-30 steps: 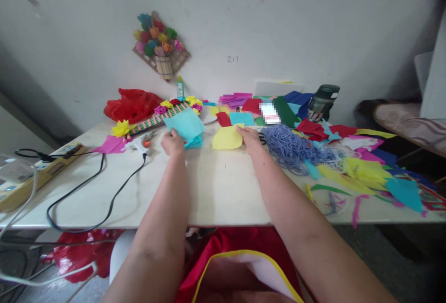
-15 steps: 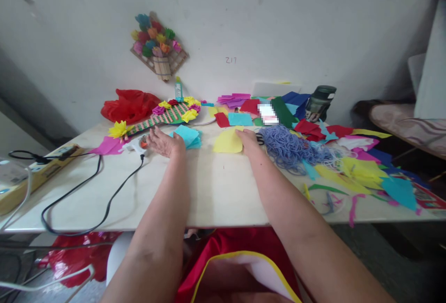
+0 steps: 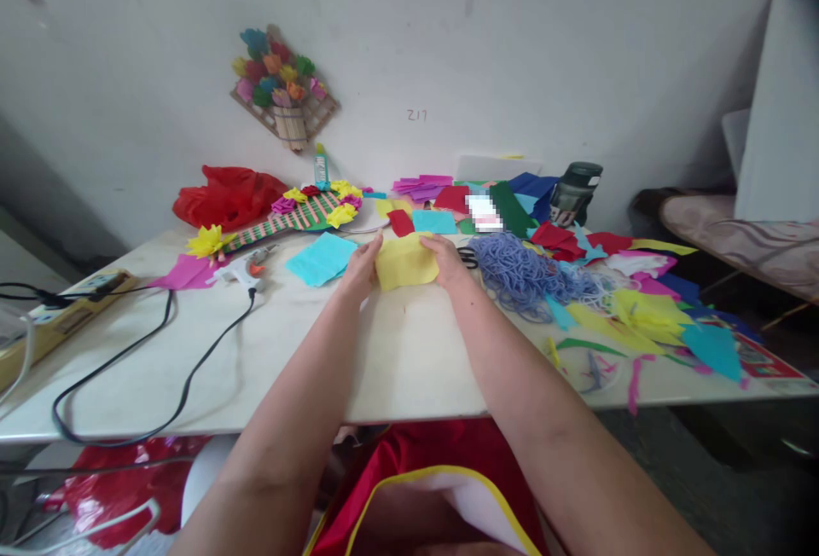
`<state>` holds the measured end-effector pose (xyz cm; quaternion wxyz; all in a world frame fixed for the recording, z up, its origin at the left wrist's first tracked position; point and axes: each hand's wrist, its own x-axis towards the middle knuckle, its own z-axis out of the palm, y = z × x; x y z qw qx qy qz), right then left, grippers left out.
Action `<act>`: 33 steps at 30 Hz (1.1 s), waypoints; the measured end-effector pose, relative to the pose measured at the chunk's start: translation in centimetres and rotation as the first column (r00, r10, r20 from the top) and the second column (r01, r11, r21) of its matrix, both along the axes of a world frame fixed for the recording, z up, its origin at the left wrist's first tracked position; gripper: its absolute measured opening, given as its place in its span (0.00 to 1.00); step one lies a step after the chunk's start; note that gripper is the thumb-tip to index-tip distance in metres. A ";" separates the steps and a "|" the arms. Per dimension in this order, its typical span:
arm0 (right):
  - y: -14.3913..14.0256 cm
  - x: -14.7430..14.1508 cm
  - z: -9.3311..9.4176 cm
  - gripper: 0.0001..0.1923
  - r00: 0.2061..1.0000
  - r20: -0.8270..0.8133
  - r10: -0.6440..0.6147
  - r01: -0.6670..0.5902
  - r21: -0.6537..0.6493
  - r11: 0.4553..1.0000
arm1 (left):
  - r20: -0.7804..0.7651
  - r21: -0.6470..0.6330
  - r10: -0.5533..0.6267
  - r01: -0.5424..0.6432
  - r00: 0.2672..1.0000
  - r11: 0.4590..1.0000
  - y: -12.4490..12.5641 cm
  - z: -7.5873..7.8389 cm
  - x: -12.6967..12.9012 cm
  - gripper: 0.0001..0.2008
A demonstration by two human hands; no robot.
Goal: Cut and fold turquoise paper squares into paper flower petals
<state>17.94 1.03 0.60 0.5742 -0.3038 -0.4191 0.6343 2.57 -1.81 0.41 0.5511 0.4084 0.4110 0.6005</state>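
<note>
A piece of yellow paper point(image 3: 408, 263) is held up over the white table between my two hands. My left hand point(image 3: 364, 264) grips its left edge, thumb on top. On the opposite edge, my right hand point(image 3: 443, 256) pinches the upper right corner. Sheets of light blue paper point(image 3: 320, 257) lie just left of my left hand. Close to my right hand are the black handles of scissors point(image 3: 467, 258), their blades hidden, and a tangle of bluish-purple yarn point(image 3: 518, 275).
A white glue gun point(image 3: 240, 273) with a black cord lies left, near a power strip point(image 3: 77, 309). Behind it rests a striped craft with paper flowers point(image 3: 287, 219). A red plastic bag point(image 3: 227, 196), glue bottle point(image 3: 321, 167) and dark bottle point(image 3: 575, 193) stand toward the wall. Paper scraps point(image 3: 653, 317) cover the right.
My left hand has moved right, from beside the glue gun to the yellow paper, and has taken hold of its left edge. The light blue sheets now lie further left and more spread.
</note>
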 end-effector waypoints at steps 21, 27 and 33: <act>1.1 -0.3 -1.5 0.07 0.809 0.517 -0.280 0.263 0.107 0.959 | -0.498 0.206 0.417 -0.364 0.760 0.908 2.6 -2.1 -1.5 0.14; 0.9 -0.7 -1.7 0.07 0.783 0.527 -0.331 0.280 0.177 0.943 | -0.444 0.185 0.406 -0.362 0.799 0.914 2.8 -2.4 -1.6 0.14; -0.2 -1.1 -1.1 0.07 0.791 0.573 -0.214 0.217 0.063 0.974 | -0.442 0.172 0.427 -0.393 0.788 0.903 2.8 -2.6 -1.7 0.13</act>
